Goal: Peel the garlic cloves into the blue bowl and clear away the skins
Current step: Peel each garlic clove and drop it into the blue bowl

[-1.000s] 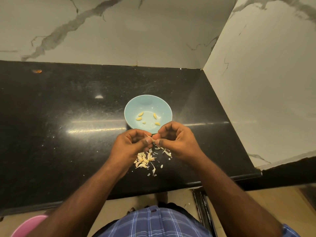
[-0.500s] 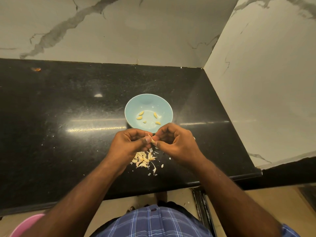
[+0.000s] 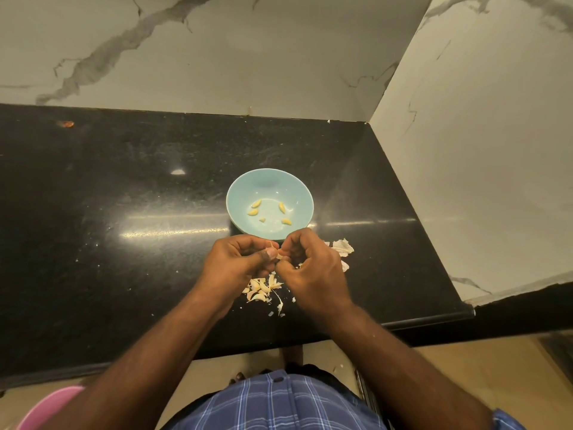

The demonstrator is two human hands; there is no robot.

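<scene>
Just before the blue bowl (image 3: pixel 269 184), garlic clove (image 3: pixel 280 256) pinched crosswise, seemingly, between both hands' curled fingers (image 3: pixel 269 253).

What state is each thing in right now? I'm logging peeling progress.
blue bowl: upright, holding five peeled cloves.
garlic clove: pinched between both hands, partly skinned.
left hand: gripping the clove.
right hand: gripping the clove.
skins: piled loose on the countertop.

A pale blue bowl (image 3: pixel 269 184) holds yellow cloves (image 3: pixel 256 203) on a black speckled bench (image 3: pixel 124 187); walls (image 3: pixel 248 57) are grey-veined white marble; the shirt (image 3: pixel 279 401) is blue plaid.
</scene>
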